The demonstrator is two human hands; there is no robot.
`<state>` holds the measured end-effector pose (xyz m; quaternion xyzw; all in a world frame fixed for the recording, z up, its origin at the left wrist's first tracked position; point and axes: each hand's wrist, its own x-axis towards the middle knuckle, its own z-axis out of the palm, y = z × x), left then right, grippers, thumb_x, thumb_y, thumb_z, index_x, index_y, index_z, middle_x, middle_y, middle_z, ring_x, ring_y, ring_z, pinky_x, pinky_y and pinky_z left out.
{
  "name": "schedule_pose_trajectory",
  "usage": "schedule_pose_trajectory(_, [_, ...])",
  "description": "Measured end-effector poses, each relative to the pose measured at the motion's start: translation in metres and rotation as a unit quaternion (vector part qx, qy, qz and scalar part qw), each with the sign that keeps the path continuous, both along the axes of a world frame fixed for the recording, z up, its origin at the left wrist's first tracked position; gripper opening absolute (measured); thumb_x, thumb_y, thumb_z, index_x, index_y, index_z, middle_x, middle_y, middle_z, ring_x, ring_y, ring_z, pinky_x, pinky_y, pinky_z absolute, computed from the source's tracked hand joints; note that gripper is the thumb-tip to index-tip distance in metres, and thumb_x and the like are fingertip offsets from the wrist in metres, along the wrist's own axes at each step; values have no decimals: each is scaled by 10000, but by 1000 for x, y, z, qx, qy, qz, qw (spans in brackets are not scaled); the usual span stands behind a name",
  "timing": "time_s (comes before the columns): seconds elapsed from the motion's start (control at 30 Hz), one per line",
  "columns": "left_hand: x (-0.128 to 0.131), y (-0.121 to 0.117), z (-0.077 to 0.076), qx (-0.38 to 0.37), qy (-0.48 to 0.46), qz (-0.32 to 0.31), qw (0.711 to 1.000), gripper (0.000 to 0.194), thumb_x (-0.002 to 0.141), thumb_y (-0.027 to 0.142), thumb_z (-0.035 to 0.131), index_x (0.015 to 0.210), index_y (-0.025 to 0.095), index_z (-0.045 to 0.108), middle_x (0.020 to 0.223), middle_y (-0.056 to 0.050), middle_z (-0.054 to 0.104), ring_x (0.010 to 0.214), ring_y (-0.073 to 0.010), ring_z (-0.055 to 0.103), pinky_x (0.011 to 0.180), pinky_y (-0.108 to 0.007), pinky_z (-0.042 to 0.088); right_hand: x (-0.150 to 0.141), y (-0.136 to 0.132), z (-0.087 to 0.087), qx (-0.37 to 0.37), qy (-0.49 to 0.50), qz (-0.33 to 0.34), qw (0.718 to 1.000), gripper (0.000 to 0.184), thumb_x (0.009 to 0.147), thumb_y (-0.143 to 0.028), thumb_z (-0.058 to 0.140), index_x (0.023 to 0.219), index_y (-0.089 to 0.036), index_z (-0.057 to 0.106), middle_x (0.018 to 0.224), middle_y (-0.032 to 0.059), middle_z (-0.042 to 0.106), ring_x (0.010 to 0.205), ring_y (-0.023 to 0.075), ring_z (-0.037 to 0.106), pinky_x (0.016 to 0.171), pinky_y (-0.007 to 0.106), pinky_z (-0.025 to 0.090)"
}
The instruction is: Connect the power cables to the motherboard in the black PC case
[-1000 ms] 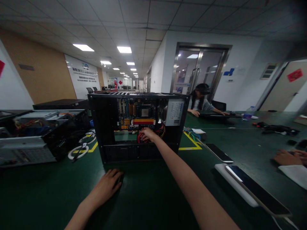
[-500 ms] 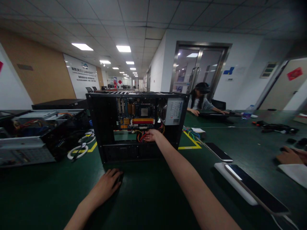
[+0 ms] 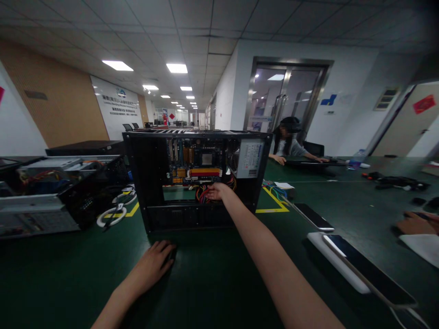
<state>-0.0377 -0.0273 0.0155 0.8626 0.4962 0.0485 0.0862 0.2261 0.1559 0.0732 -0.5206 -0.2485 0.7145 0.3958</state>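
Note:
An open black computer case (image 3: 174,219) stands upright on the green table in front of me, its motherboard (image 3: 192,157) and power supply (image 3: 251,157) showing. My right hand (image 3: 215,192) reaches into the lower middle of the case. Its fingers are closed around a bundle of red, yellow and black power cables (image 3: 202,194); the fingertips are partly hidden among the wires. On the table before the case lies my left hand (image 3: 156,260), fingers stretched out and thumb apart. Between its thumb and fingers is a dark patch, and I cannot tell whether that is a thing or shadow.
Another opened computer case (image 3: 37,210) lies at the left, near a coiled white cable (image 3: 111,217). To the right are a phone (image 3: 313,215) and a larger dark-screened phone (image 3: 370,269) on a white block. A co-worker (image 3: 288,141) sits behind; another person's hand (image 3: 416,224) is at the right edge.
The cable bundle in my right hand has shifted slightly, with more coloured wires showing. My left hand stays where it was.

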Motion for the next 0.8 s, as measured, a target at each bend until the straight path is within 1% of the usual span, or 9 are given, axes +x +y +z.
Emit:
schedule_pose_trajectory(0.2, [1, -1, 2, -9, 13, 2, 1000, 394, 813, 351, 361, 1173, 226, 459, 1198, -67, 463, 1090, -247, 439, 931, -406, 331, -2, -1, 0, 14, 2, -13, 1000, 127, 825, -75, 358, 736, -127, 432, 700, 48, 501, 617, 114, 546, 531, 235, 472])
schedule_pose_trajectory(0.33, [1, -2, 2, -14, 11, 5, 1000, 399, 809, 352, 358, 1180, 237, 449, 1203, -57, 459, 1094, -244, 435, 927, -405, 335, -3, -2, 2, 18, 6, -16, 1000, 121, 827, -75, 362, 738, -130, 423, 697, 36, 494, 587, 100, 542, 506, 228, 480])
schedule_pose_trajectory(0.53, [1, -3, 5, -10, 1, 11, 1000, 398, 801, 362, 375, 1166, 233, 466, 1189, -63, 474, 1086, -252, 443, 916, -409, 344, -2, -3, 4, 12, 7, -16, 1000, 134, 819, -60, 352, 733, -133, 425, 684, 34, 500, 598, 109, 558, 515, 241, 489])
schedule_pose_trajectory(0.67, [-1, -1, 1, -11, 1, 9, 1000, 405, 808, 376, 370, 1180, 239, 455, 1204, -61, 461, 1099, -255, 430, 921, -415, 337, -1, -4, 4, 8, 9, -16, 1000, 141, 820, -58, 342, 737, -133, 428, 695, 43, 518, 599, 110, 565, 532, 244, 485])
schedule_pose_trajectory(0.8, [-1, 0, -2, -13, 1, 3, 1000, 402, 816, 379, 361, 1182, 239, 449, 1198, -59, 459, 1087, -241, 439, 921, -402, 337, -1, -4, 4, 10, -8, -22, 1000, 105, 820, -95, 378, 743, -138, 434, 688, 43, 535, 590, 115, 568, 556, 261, 480])
